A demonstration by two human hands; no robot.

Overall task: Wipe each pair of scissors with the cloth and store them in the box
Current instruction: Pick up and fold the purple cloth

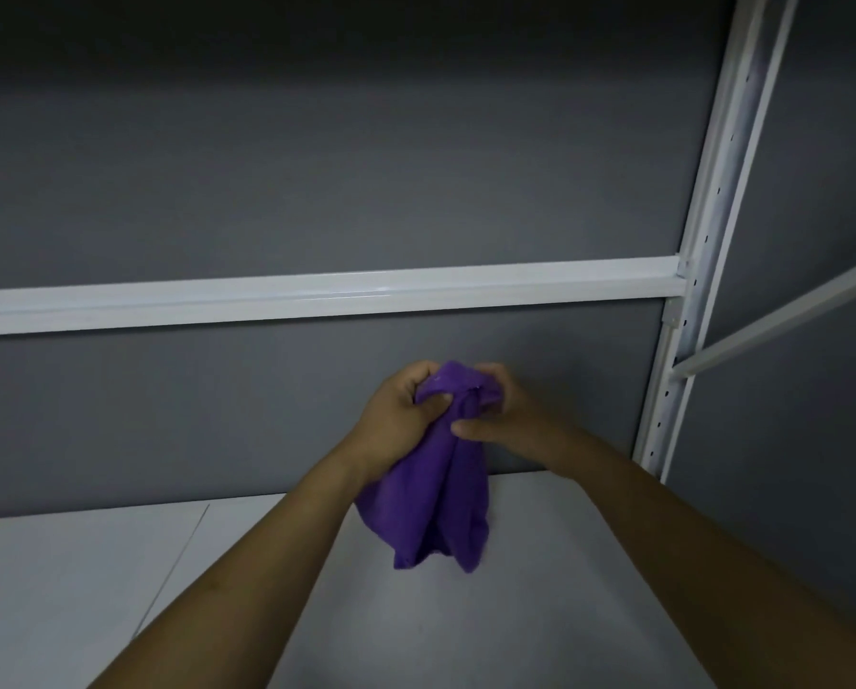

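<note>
A purple cloth (436, 499) hangs bunched in the air above the white table, held up in front of the grey wall. My left hand (396, 420) grips its top from the left, fingers curled into the fabric. My right hand (503, 415) grips the same top from the right, thumb pressed against the cloth. The lower folds dangle free. No scissors or box are in view; whether anything is wrapped inside the cloth cannot be told.
A white table surface (93, 579) fills the lower part of the view, with a seam on the left. A white horizontal shelf beam (316, 295) crosses the grey wall. A white perforated upright post (704, 251) stands at the right.
</note>
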